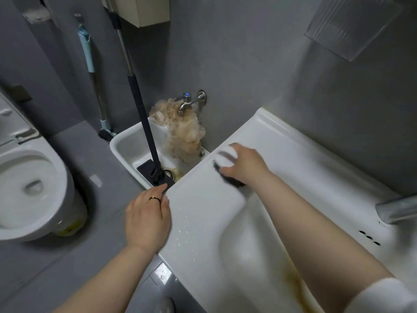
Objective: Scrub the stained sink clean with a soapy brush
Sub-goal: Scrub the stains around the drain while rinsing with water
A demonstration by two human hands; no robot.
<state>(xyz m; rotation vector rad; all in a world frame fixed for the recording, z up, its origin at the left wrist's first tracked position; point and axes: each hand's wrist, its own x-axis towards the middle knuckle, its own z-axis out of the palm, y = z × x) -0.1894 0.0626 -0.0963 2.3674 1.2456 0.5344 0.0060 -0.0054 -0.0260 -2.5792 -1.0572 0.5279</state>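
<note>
A white sink (203, 222) fills the near right. On its flat far-left ledge, the right hand (246, 166) clasps a white-backed brush (225, 159), dark bristles down on the porcelain. The left hand (146, 220) rests with relaxed fingers on the left rim, steadying. A brown stain (297, 288) remains in the near basin; firm, flat, overlapping strokes should work toward it.
</note>
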